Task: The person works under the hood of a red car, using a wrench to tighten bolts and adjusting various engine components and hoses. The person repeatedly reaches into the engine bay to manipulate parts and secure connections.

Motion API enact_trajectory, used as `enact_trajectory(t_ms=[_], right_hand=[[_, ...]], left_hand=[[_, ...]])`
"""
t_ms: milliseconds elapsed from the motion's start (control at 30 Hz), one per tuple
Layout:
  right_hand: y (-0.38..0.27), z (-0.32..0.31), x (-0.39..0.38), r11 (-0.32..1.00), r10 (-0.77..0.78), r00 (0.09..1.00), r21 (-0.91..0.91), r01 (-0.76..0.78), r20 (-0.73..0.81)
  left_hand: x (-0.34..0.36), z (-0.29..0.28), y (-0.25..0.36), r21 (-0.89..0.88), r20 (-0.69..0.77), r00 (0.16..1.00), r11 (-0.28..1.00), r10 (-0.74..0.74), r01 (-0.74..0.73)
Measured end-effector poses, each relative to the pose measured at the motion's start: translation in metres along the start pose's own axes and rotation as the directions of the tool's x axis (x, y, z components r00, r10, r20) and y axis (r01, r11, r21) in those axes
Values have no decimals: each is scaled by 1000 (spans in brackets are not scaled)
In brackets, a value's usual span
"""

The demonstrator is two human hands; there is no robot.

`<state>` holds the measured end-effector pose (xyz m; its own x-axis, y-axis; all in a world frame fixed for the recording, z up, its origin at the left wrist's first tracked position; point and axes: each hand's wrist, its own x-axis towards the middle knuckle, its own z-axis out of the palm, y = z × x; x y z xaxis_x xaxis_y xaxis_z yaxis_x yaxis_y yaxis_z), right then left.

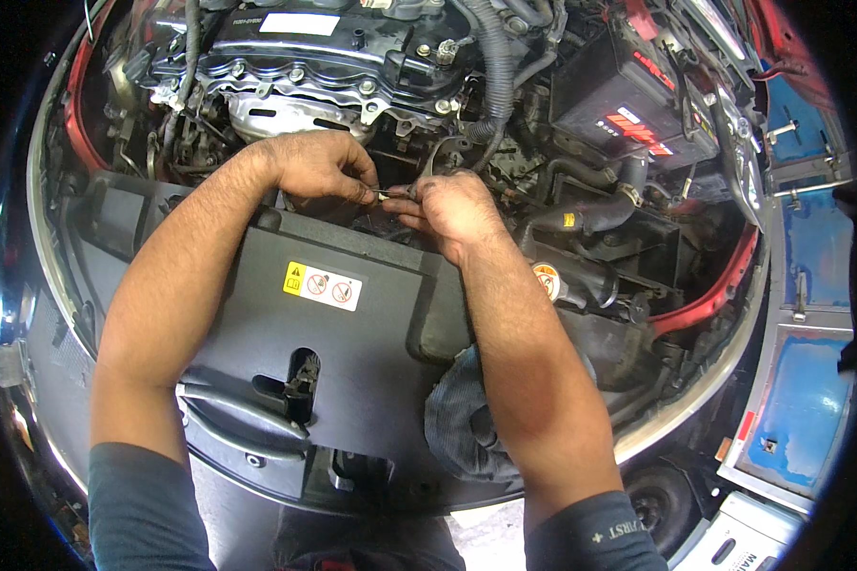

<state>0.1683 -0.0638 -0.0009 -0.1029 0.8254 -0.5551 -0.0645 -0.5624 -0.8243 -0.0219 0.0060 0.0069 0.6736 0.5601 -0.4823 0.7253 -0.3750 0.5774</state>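
Wire sits just past the rear edge of the cover, near mid-width, btwn both hands. Thin & dark; exact type too small to tell. L hand: thumb & forefinger tips together, pinching the wire's left end. R hand: fingers curled round its right end; contact pt hidden, can't tell if clamped.

Handling, my guess: v. light, bendy but w/ some spring, prob. slick if oily. Thin stuff kinks or snaps if bent sharply, so no hard tugs. Best hold: fingertip pinch approx. at each end, short span btwn. Keep it low over the cover's rear edge; a slip could drop it into the gaps beyond, toward the engine.
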Motion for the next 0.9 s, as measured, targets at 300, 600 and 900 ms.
enact_trajectory(t_ms=[300,600,900], right_hand=[[6,-4,15,969,-49,985,-245,8,-163],[6,1,35,274,-275,953,-960,-52,-129],[22,-17,67,812,-158,969,-583,17,-192]], left_hand=[[-2,0,2,-12,33,999,999,40,-39],[-1,5,-8,19,12,1000,1000,-2,2],[13,6,-27,19,-197,976,996,91,-89]])
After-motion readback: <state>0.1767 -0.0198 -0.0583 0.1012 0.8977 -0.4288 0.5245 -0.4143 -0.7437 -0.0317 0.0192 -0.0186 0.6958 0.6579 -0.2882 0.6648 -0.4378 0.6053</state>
